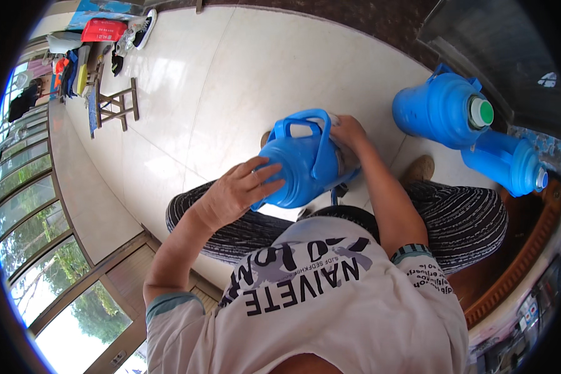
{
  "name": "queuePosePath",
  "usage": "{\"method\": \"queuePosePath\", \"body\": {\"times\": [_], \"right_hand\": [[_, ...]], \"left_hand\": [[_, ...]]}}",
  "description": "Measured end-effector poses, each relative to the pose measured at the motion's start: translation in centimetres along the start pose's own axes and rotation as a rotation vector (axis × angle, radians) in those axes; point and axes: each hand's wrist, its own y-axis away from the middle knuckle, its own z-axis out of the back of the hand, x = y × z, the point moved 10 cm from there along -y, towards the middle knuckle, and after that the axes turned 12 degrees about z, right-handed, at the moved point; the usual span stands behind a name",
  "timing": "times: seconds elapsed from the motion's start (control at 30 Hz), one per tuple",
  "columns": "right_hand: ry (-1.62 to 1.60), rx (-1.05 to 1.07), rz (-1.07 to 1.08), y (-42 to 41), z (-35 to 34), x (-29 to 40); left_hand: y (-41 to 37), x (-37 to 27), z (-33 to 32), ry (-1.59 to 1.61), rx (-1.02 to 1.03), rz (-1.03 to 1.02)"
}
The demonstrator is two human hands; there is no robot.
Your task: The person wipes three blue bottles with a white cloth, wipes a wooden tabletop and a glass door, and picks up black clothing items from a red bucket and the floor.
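A blue plastic thermos flask (pixel 304 156) is held tilted on its side between my knees, its looped handle (pixel 304 122) uppermost. My left hand (pixel 236 191) lies with spread fingers against the ringed end of the flask. On the far side, my right hand (pixel 348 133) bends over the flask's other end. A small white thing, seemingly a cloth (pixel 333 119), shows under its fingertips, mostly hidden. A greyish patch marks the flask's side below that hand. Which end carries the mouth, I cannot tell.
Two more blue thermos flasks stand at the right, one with a green-topped cap (pixel 485 112), the other with a pale cap (pixel 542 179). A dark panel (pixel 486 56) rises behind them. A small folding stool (pixel 114 107), shoes (pixel 142 32) and a red bag (pixel 104 30) lie far left.
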Motion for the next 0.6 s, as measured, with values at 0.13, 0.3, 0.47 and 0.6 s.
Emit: {"method": "queuePosePath", "body": {"times": [0.13, 0.3, 0.47, 0.6], "right_hand": [[-0.251, 0.053, 0.189, 1.0, 0.1, 6.9], [-0.109, -0.104, -0.104, 2.0, 0.8, -0.1], [-0.022, 0.046, 0.003, 5.6, 3.5, 3.8], [0.040, 0.171, 0.223, 14.3, 9.1, 12.2]], "left_hand": [[-0.2, 0.6, 0.0, 0.021, 0.009, 0.056], [-1.4, 0.4, 0.1, -0.003, 0.009, 0.027], [-2.8, 0.8, 0.1, -0.050, 0.052, -0.024], [-5.3, 2.2, 1.1, 0.091, 0.038, 0.008]]}}
